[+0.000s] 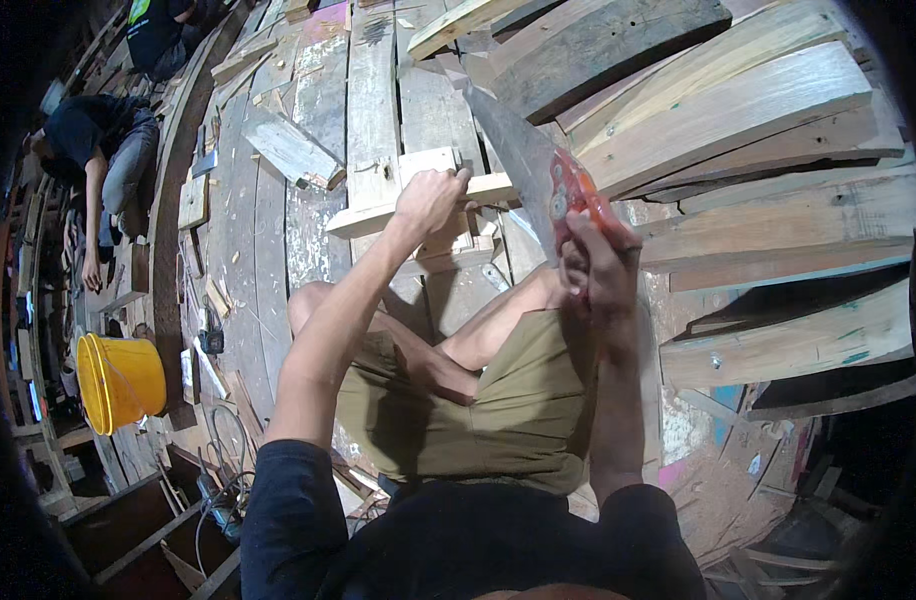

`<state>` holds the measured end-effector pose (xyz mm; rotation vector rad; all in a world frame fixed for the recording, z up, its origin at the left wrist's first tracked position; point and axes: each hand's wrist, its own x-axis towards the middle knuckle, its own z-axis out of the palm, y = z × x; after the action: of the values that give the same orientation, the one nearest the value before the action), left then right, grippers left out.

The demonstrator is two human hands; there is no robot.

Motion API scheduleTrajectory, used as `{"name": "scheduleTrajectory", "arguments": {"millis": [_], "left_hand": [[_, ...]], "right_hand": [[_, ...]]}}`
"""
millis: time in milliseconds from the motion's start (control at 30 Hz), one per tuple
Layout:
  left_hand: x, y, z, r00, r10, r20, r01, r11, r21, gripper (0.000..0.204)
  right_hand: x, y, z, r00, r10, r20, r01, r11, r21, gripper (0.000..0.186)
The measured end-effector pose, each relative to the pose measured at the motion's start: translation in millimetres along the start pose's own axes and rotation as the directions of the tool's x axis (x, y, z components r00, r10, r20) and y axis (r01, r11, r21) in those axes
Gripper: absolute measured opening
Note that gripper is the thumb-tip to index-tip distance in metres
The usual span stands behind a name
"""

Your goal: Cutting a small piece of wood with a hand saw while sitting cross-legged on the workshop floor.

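Note:
My right hand [595, 258] is closed round the red handle of a handsaw [518, 150]. The saw's wide metal blade points up and away to the left, and it crosses in view near the right end of a pale wooden strip [363, 220]. Whether the teeth touch the wood cannot be made out. With fingers curled, my left hand [433, 202] grips that strip from above, left of the blade. A short pale block [428, 160] lies just beyond the fist, and small wood pieces [463, 240] sit under the strip, partly hidden by my arm.
Long curved timbers [748, 110] crowd the right side. A loose whitish board [293, 150] lies on the plank floor [373, 100]. At left stand a yellow bucket [123, 380] and a corded power tool [218, 500]. Two other people [103, 140] are at the far left.

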<state>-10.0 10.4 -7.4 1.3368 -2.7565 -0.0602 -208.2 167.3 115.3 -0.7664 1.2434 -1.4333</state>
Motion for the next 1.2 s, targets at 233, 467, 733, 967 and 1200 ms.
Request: {"name": "scheduleTrajectory", "arguments": {"millis": [233, 467, 733, 967, 1200], "left_hand": [[-8, 8, 5, 0.992, 0.117, -0.044, -0.115, 0.992, 0.046, 0.031], [-5, 6, 3, 0.997, 0.068, -0.024, -0.065, 0.991, 0.120, 0.025], [-1, 6, 0, 0.999, 0.048, -0.005, -0.048, 0.999, 0.020, 0.028], [-6, 4, 12, 0.999, 0.047, 0.012, -0.047, 0.998, 0.051, 0.037], [3, 5, 13, 1.000, 0.019, 0.011, -0.019, 0.998, 0.054, 0.031]], "right_hand": [[27, -20, -9, 0.992, 0.106, 0.073, -0.109, 0.994, 0.029, 0.018], [20, 5, -7, 0.975, -0.017, 0.223, 0.033, 0.997, -0.067, 0.011], [12, 48, -36, 0.906, -0.258, 0.334, 0.410, 0.726, -0.551, 0.056], [17, 2, 1, 0.983, -0.047, 0.180, 0.081, 0.979, -0.189, 0.019], [30, 37, -4, 0.987, -0.006, 0.163, 0.076, 0.903, -0.423, 0.020]]}}
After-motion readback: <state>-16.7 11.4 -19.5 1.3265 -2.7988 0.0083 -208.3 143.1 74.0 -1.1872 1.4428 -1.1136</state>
